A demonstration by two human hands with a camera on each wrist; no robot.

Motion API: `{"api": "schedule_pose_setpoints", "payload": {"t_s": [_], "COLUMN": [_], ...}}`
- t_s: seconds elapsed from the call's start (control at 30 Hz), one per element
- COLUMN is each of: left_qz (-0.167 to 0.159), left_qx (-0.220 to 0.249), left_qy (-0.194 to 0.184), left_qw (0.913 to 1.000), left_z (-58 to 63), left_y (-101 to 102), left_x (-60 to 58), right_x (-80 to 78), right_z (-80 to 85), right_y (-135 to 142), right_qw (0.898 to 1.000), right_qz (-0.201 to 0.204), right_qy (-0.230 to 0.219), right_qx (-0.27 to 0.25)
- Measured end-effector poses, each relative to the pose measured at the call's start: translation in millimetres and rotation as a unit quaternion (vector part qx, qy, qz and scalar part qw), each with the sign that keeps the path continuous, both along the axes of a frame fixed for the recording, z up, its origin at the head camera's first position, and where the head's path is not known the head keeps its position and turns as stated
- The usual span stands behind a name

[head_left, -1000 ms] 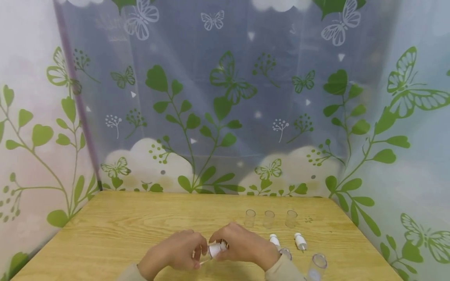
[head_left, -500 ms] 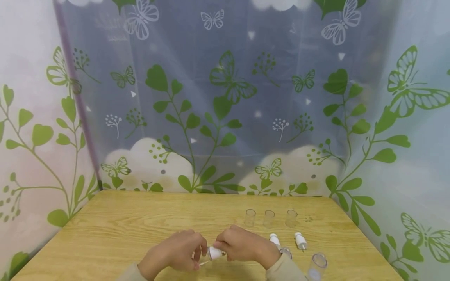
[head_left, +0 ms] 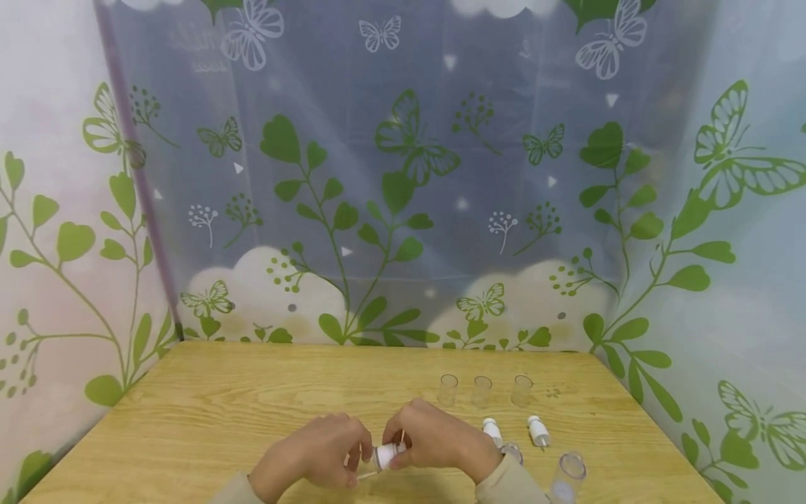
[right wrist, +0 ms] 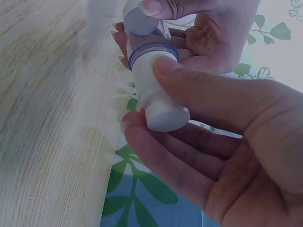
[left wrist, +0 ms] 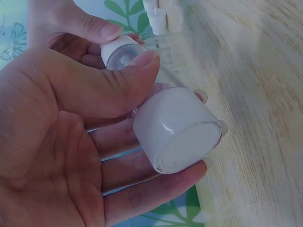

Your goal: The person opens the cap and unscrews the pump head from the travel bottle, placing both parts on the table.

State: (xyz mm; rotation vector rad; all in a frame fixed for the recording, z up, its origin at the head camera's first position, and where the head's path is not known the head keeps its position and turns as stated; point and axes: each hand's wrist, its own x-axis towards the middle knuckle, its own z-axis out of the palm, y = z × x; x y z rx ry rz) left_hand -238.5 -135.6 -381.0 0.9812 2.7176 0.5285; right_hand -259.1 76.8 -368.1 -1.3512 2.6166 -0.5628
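Observation:
In the head view my left hand (head_left: 330,448) and right hand (head_left: 434,437) meet over the front of the table on one small bottle. My left thumb and fingers grip its clear body, whose white bottom (left wrist: 177,135) faces the left wrist camera. My right thumb and fingers pinch the white pump head (right wrist: 158,87) at the other end, thumb on its side. A clear rim (right wrist: 154,51), bluish in the right wrist view, rings the joint between head and body. The bottle lies tilted, nearly sideways, between both hands.
Three clear cylinders (head_left: 483,393) stand in a row at the back right. Nearer are two white pump heads (head_left: 538,432), one partly behind my right wrist. Clear bottle bodies (head_left: 569,477) stand at the front right. A patterned curtain (head_left: 403,210) borders the wooden table (head_left: 252,392).
My right fingers have shifted round the pump head, drawing over it half a second ago and now opening its side to view again. My left hand keeps its grip almost still.

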Motion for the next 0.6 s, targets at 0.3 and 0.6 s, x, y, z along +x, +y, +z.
{"api": "schedule_pose_setpoints", "payload": {"t_s": [0.3,0.6], "left_qz": [0.008,0.003], "left_qx": [-0.006,-0.008], "left_qy": [0.006,0.014], "left_qw": [0.9999,0.9999], "left_z": [0.9,0.6], "left_y": [0.1,0.0], "left_x": [1.2,3.6], "right_x": [-2.0,-3.2], "right_z": [-3.1,-6.2], "right_y": [0.1,1.3], "right_qw": [1.0,0.999], "right_qz": [0.004,0.008], "right_qy": [-0.003,-0.043], "right_qx": [0.0,-0.018]}}
